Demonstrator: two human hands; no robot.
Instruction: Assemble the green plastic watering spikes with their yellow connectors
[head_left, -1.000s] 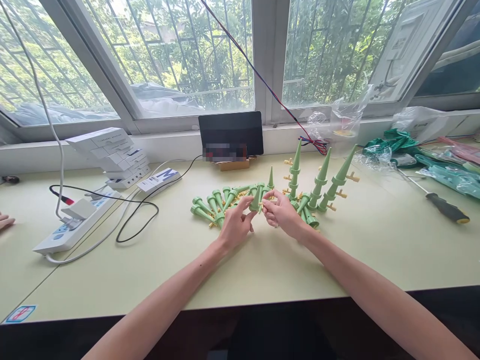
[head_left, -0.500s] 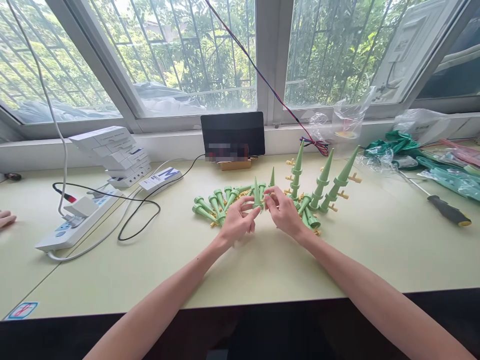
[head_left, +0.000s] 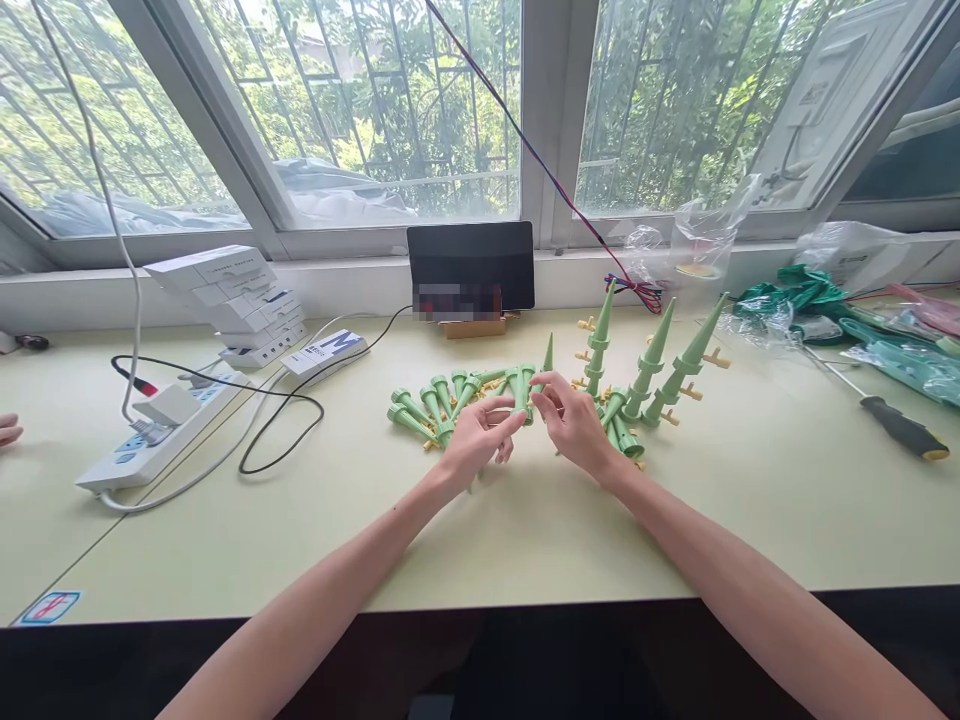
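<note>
My left hand and my right hand meet over the pale green table, both pinching one green plastic cone spike between their fingertips. Behind the hands lies a fan of several loose green cone spikes with small yellow pegs among them. To the right stand three tall stacks of cone spikes with yellow pegs sticking out sideways, and a single spike stands upright just behind my right fingers.
A black tablet leans on the sill. At the left are a stack of white boxes, a power strip and black cable. A screwdriver and plastic bags lie at the right. Another person's fingers show at the far left edge.
The spike between my fingers was turned from a tilt to upright, and both hands shifted slightly. The camera tipped a little, so everything sits a bit higher in view.
</note>
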